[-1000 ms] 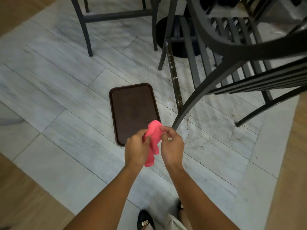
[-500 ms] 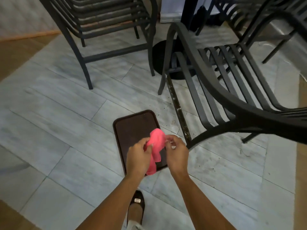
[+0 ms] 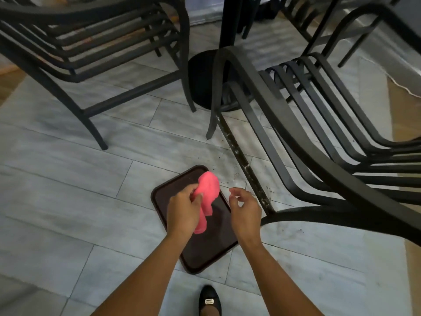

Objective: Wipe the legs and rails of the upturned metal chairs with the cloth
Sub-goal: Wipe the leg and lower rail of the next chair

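Low in the middle of the frame the left hand [image 3: 184,210] grips a pink cloth [image 3: 208,195], fingers and thumb curled round its bunched middle so that one rounded fold stands above the knuckles and a tail hangs below the palm; gathering it this way likely gives a thick pad to run along narrow metal. The right hand [image 3: 245,209] hangs just beside the cloth without touching it, fingers loosely curled and holding nothing, probably free to steady a chair or take a corner of the fabric. Both hands hover over a dark brown tray [image 3: 200,258] lying flat on the pale grey stone-look floor [image 3: 68,190]; its rounded corners and raised rim look like moulded plastic. To the right stands a black metal chair [image 3: 296,124] of curved flat slats and bent tube, matt and smooth. Its nearest rail [image 3: 245,167] runs diagonally down toward the right hand and is flecked with pale crusted dirt, with dark crumbs scattered on the tiles below, so it seems the natural place to wipe first. A second slatted chair [image 3: 91,49] fills the upper left, and a black shoe [image 3: 209,301] shows at the bottom edge.
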### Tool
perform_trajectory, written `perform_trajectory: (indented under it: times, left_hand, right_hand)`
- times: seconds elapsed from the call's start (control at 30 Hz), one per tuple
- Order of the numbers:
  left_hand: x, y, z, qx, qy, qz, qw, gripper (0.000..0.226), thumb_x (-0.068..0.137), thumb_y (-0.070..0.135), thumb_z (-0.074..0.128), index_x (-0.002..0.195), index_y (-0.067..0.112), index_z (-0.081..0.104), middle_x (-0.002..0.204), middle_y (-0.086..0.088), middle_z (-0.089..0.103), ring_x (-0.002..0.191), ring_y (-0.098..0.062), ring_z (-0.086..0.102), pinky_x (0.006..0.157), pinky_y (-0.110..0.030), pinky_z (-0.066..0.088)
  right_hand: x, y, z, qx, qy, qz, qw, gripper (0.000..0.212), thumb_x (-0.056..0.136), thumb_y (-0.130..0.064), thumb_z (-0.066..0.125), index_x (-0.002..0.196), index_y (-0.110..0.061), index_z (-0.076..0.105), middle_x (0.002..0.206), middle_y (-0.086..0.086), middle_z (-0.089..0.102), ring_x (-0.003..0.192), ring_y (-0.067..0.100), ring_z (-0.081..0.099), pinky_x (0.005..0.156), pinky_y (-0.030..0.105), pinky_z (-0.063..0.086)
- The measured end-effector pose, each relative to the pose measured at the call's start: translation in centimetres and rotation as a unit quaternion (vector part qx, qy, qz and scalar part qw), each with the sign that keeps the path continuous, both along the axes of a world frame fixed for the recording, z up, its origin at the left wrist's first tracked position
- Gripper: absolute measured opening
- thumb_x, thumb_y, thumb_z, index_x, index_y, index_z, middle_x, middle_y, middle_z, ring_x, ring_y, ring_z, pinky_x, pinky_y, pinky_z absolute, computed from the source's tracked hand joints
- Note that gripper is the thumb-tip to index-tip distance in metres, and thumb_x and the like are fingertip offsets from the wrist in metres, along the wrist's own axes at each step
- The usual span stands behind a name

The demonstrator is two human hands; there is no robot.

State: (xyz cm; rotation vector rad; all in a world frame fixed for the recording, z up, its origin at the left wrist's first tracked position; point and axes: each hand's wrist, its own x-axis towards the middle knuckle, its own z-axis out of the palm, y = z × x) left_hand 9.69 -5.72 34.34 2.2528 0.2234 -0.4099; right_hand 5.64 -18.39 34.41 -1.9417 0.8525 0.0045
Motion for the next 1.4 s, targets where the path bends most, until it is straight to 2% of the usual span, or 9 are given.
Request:
perform_trajectory:
  times: [0.13,0.3,0.53,0.73,0.83,0.97,1.13,1.27,1.4]
  left_hand:
    - [2.8,-0.1,-0.1,-0.007,0.003,-0.022,1.0,0.028,0.09,0.021,0.057,0.118,0.019,0.063,0.108,-0.004,0.069,0.1,-0.021,0.063,0.083,-0.028,0.047]
    - [6.6,-0.3,-0.6,-0.002,0.008,-0.071,0.997,0.029,0.091,0.022,0.055,0.119,0.021,0.062,0.109,-0.003,0.068,0.1,-0.021,0.062,0.08,-0.027,0.045]
    - [11.0,-0.3,-2.6,-0.017,-0.002,-0.161,0.987,0.027,0.09,0.02,0.056,0.115,0.019,0.064,0.106,-0.003,0.069,0.096,-0.02,0.063,0.079,-0.029,0.049]
    - [13.3,-1.3,-5.5,-0.039,-0.02,-0.187,0.981,0.028,0.089,0.018,0.059,0.116,0.018,0.064,0.108,-0.003,0.069,0.098,-0.019,0.064,0.085,-0.034,0.052]
    - [14.1,-2.1,-7.1,-0.051,-0.038,-0.174,0.983,0.024,0.088,0.017,0.059,0.111,0.018,0.067,0.102,-0.004,0.071,0.093,-0.022,0.065,0.081,-0.036,0.053]
    - [14.8,-3.0,-9.3,-0.079,-0.051,-0.144,0.985,0.021,0.087,0.019,0.06,0.106,0.019,0.069,0.097,-0.002,0.072,0.09,-0.02,0.066,0.08,-0.036,0.053]
    - [15.3,-4.2,-11.6,-0.112,-0.073,-0.106,0.985,0.023,0.091,0.03,0.056,0.108,0.02,0.068,0.099,0.001,0.071,0.085,-0.013,0.065,0.072,-0.023,0.05]
    - [15.5,-5.0,-13.2,-0.145,-0.098,-0.085,0.981,0.026,0.091,0.035,0.056,0.107,0.02,0.068,0.096,0.004,0.07,0.081,-0.007,0.063,0.064,-0.014,0.046]
    - [15.7,-5.9,-14.4,-0.201,-0.125,-0.077,0.968,0.022,0.088,0.037,0.059,0.102,0.023,0.068,0.086,0.011,0.068,0.079,-0.003,0.064,0.072,-0.022,0.053]
  right_hand:
    - [1.5,-0.1,-0.7,-0.024,0.009,-0.008,1.0,0.026,0.092,-0.015,0.052,0.115,-0.016,0.064,0.117,-0.002,0.062,0.112,0.012,0.053,0.089,0.019,0.038]
    - [3.8,0.2,-1.7,-0.036,0.013,-0.032,0.999,0.028,0.092,-0.015,0.052,0.118,-0.016,0.062,0.122,-0.001,0.061,0.119,0.015,0.05,0.097,0.023,0.037]
    - [6.8,1.5,-3.2,-0.066,0.0,-0.077,0.995,0.03,0.092,-0.019,0.053,0.121,-0.016,0.059,0.126,0.001,0.058,0.123,0.015,0.048,0.104,0.031,0.038]
    - [8.3,2.2,-5.4,-0.083,-0.027,-0.095,0.992,0.038,0.094,-0.021,0.051,0.131,-0.019,0.049,0.135,-0.001,0.049,0.129,0.014,0.039,0.103,0.027,0.035]
    - [9.1,2.6,-6.6,-0.093,-0.046,-0.063,0.993,0.044,0.093,-0.02,0.049,0.136,-0.02,0.042,0.141,-0.001,0.041,0.132,0.009,0.031,0.103,0.018,0.025]
    - [10.3,3.5,-8.7,-0.105,-0.065,0.017,0.992,0.055,0.09,-0.019,0.051,0.142,-0.022,0.032,0.149,-0.004,0.028,0.136,0.007,0.02,0.111,0.021,0.021]
    - [12.2,3.8,-12.6,-0.168,-0.07,0.07,0.981,0.071,0.091,-0.019,0.052,0.148,-0.025,0.011,0.156,-0.003,0.003,0.141,0.012,0.009,0.109,0.021,0.017]
    - [13.6,3.7,-15.7,-0.227,-0.102,0.042,0.968,0.068,0.087,-0.016,0.051,0.147,-0.021,0.018,0.153,0.002,0.018,0.138,0.018,0.023,0.111,0.032,0.029]
    - [15.2,2.8,-17.8,-0.221,-0.187,-0.019,0.957,0.059,0.089,-0.02,0.046,0.143,-0.025,0.022,0.147,0.0,0.031,0.133,0.018,0.035,0.104,0.039,0.039]
